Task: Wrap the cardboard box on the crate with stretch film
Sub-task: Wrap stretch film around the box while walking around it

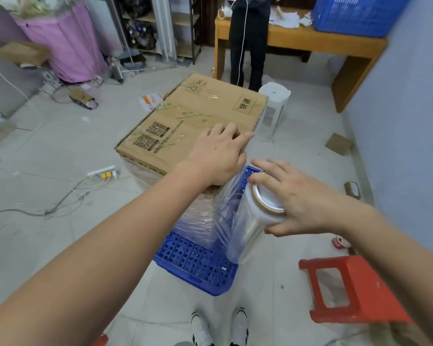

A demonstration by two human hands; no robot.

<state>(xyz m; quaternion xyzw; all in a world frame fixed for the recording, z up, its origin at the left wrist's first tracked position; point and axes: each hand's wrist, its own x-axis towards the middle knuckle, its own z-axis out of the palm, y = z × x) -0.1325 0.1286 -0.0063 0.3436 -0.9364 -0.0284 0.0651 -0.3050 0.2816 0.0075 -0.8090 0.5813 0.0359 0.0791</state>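
Grey tile floor carries blue crate, red stool, white stool, power strip with cables, cardboard scraps, red can. Box sits on crate. Wooden table stands at back.

arms: both bare right up to the frame edge, no sleeves showing
left hand: no glove, no ring, no watch that I can see
right hand: same deal, bare, nothing on the wrist
fingers: short plain nails
trousers: light grey-ish
shoes: white sneakers with black trim
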